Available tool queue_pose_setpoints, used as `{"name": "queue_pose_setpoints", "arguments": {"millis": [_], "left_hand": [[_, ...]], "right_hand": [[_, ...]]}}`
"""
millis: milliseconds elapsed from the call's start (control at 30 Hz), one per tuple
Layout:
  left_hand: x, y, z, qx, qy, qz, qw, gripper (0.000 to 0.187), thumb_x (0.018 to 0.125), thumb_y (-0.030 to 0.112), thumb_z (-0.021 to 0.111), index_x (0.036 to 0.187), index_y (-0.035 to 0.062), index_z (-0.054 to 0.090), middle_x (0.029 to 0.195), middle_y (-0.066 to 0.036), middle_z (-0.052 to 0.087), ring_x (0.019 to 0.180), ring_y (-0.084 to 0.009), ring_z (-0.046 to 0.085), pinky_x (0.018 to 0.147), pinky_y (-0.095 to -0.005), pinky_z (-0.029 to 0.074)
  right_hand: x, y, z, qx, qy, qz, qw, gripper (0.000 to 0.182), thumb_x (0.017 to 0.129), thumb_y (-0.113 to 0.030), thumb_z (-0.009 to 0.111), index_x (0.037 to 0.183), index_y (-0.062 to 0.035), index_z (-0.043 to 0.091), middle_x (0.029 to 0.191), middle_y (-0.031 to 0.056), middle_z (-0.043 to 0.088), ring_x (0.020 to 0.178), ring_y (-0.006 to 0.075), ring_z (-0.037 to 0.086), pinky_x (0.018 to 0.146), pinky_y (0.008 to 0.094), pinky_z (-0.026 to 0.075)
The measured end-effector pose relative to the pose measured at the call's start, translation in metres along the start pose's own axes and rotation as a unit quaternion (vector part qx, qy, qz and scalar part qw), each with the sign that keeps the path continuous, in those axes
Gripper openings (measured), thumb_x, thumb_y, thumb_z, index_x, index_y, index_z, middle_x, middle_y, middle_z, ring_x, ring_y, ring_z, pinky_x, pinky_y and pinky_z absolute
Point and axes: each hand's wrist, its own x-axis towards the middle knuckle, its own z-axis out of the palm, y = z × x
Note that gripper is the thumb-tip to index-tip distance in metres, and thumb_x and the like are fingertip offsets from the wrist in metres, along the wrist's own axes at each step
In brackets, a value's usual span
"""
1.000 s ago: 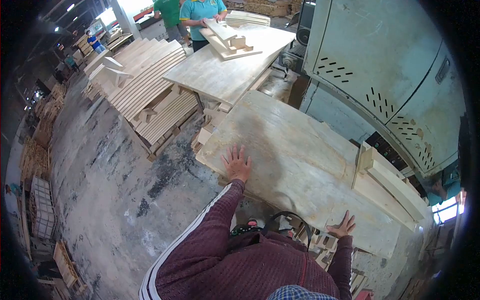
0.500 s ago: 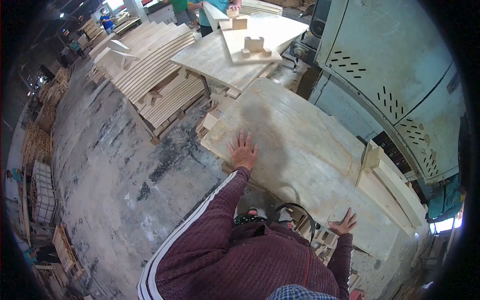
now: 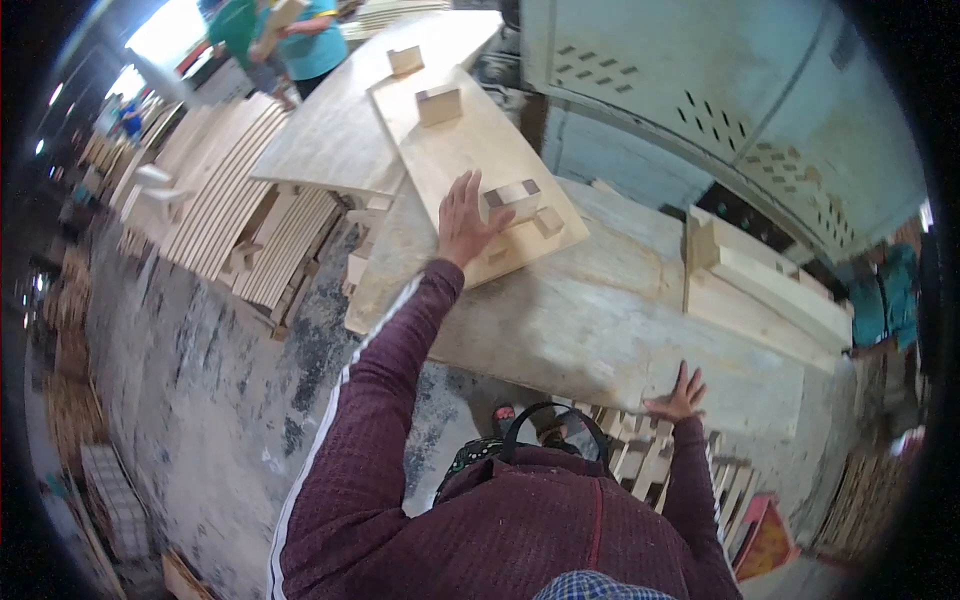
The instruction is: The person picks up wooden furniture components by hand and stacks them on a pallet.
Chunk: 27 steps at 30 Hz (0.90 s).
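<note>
My left hand [image 3: 470,222] is spread over the near end of a pale wooden board [image 3: 465,150], its fingers beside a small notched block [image 3: 511,197] on that board. More small blocks [image 3: 438,105] stand along the board, which lies at an angle over the worn tabletop [image 3: 560,330]. My right hand [image 3: 680,395] rests at the tabletop's front edge, fingers apart, holding nothing.
A frame of wooden beams [image 3: 770,285] lies on the table's right side. Behind stands a pale green metal cabinet [image 3: 690,80]. Stacked boards [image 3: 215,175] are at the left. A co-worker in a teal shirt [image 3: 308,45] holds a wood piece at the back.
The board with blocks has come nearer onto the near tabletop, and my left hand has moved from the bare tabletop to it. The view has turned. The co-worker's hands are off the board.
</note>
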Motion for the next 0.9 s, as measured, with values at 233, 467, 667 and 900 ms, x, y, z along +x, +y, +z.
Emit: {"name": "queue_pose_setpoints", "arguments": {"millis": [233, 467, 667, 900], "left_hand": [[0.002, 0.043, 0.059, -0.087, -0.198, -0.028, 0.976, 0.060, 0.077, 0.044, 0.070, 0.120, 0.0041, 0.060, 0.116, -0.017, 0.064, 0.110, -0.0338, 0.060, 0.094, -0.0425, 0.046], [-0.104, 0.145, -0.007, -0.084, -0.263, -0.012, 0.961, 0.053, 0.075, 0.033, 0.078, 0.119, 0.0085, 0.061, 0.110, -0.012, 0.068, 0.100, -0.0302, 0.064, 0.086, -0.0390, 0.049], [-0.211, 0.292, -0.001, -0.154, -0.310, 0.089, 0.934, 0.053, 0.079, 0.032, 0.077, 0.120, 0.0028, 0.059, 0.113, -0.016, 0.065, 0.103, -0.0317, 0.063, 0.090, -0.0398, 0.048], [-0.283, 0.414, 0.039, -0.033, -0.281, 0.227, 0.932, 0.058, 0.087, 0.041, 0.069, 0.123, -0.0025, 0.055, 0.112, -0.017, 0.063, 0.102, -0.0323, 0.059, 0.092, -0.0403, 0.045]], "right_hand": [[-0.014, -0.014, -0.012, 0.006, -0.018, 0.012, 1.000, 0.151, 0.031, -0.075, 0.081, 0.152, -0.0417, -0.003, 0.160, 0.0111, -0.018, 0.142, 0.0482, -0.019, 0.095, 0.0822, 0.000], [-0.026, -0.004, -0.009, 0.018, 0.059, -0.026, 0.998, 0.142, 0.036, -0.073, 0.080, 0.153, -0.0390, 0.007, 0.161, 0.0119, -0.008, 0.144, 0.0461, -0.012, 0.097, 0.0814, -0.002], [-0.084, 0.057, 0.035, 0.320, 0.417, -0.158, 0.836, 0.081, 0.081, -0.052, 0.066, 0.143, -0.0093, 0.038, 0.143, 0.0192, 0.040, 0.133, 0.0383, 0.035, 0.110, 0.0487, 0.027], [-0.259, 0.280, 0.213, 0.343, 0.320, 0.188, 0.863, 0.078, 0.075, -0.023, 0.076, 0.142, -0.0103, 0.036, 0.142, 0.0197, 0.039, 0.131, 0.0400, 0.037, 0.108, 0.0490, 0.032]]}}
